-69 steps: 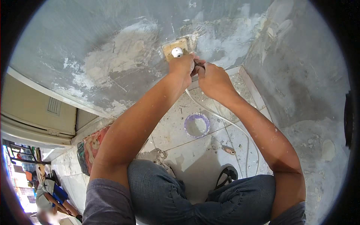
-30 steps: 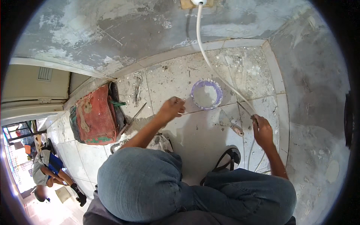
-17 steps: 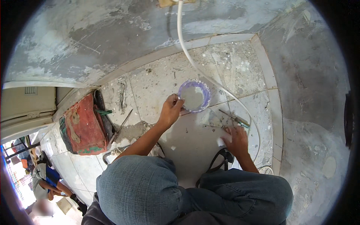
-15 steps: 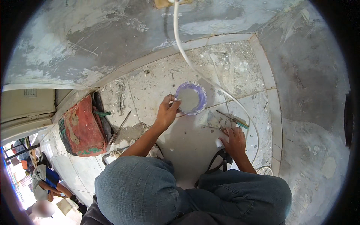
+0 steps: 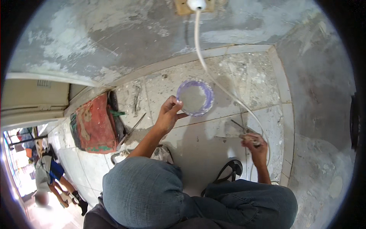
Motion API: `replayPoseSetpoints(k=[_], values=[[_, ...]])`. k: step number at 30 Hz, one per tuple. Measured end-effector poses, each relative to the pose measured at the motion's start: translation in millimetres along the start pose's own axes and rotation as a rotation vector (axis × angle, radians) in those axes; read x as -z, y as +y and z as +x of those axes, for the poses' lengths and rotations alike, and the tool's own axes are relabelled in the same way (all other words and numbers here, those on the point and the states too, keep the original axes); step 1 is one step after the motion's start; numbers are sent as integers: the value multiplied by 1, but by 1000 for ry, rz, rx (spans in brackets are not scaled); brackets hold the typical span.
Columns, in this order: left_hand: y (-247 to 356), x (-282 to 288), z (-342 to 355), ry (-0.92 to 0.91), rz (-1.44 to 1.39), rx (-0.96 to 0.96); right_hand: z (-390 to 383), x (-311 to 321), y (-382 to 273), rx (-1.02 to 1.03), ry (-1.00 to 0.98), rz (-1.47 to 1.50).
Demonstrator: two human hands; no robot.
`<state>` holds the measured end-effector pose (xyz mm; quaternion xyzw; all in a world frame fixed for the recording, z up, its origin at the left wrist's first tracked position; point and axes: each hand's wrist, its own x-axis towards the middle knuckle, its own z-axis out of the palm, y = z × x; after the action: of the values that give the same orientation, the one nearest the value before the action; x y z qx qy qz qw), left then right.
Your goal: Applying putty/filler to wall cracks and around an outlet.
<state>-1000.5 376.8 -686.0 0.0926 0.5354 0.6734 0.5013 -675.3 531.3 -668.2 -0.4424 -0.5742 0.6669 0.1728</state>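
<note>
I squat over a dusty tiled floor (image 5: 213, 152), my knees in blue jeans at the bottom of the head view. My left hand (image 5: 167, 114) grips the near rim of a small purple round container (image 5: 195, 97) with grey paste inside, which stands on the tiles. My right hand (image 5: 254, 145) is closed around the handle of a small pointed trowel (image 5: 238, 128) lying low over the floor. A white cable (image 5: 213, 76) hangs from a beige wall box (image 5: 192, 5) and curves past the container to my right hand.
A red dirty tool bag (image 5: 95, 124) lies at the left with a long metal tool (image 5: 131, 129) beside it. A black sandal (image 5: 230, 170) is on my right foot. Grey plastered walls (image 5: 126, 34) rise ahead and at the right. People stand far left outside (image 5: 49, 175).
My hands came down from the wall box to the floor. My left hand reached the purple container and took its rim; my right hand moved to the trowel and closed on it.
</note>
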Motion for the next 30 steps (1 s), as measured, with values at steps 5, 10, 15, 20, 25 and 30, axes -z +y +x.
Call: replayPoseSetpoints(k=[5,10,15,20,25,30], values=[[-6,-13,-3,-39,55,46,5,10,-49,109,74,196],[-13,-16,-10,-94,58,74,20,-17,-85,208,2,168],[-5,-44,-17,-145,185,74,31,-42,-110,455,-58,-120],[1,-58,-22,-119,182,98,41,-70,-103,877,-98,-659],[2,-63,-20,-98,220,63,38,-87,-94,902,-97,-612],[10,-65,-18,-117,242,49,34,-88,-90,843,-211,-581]])
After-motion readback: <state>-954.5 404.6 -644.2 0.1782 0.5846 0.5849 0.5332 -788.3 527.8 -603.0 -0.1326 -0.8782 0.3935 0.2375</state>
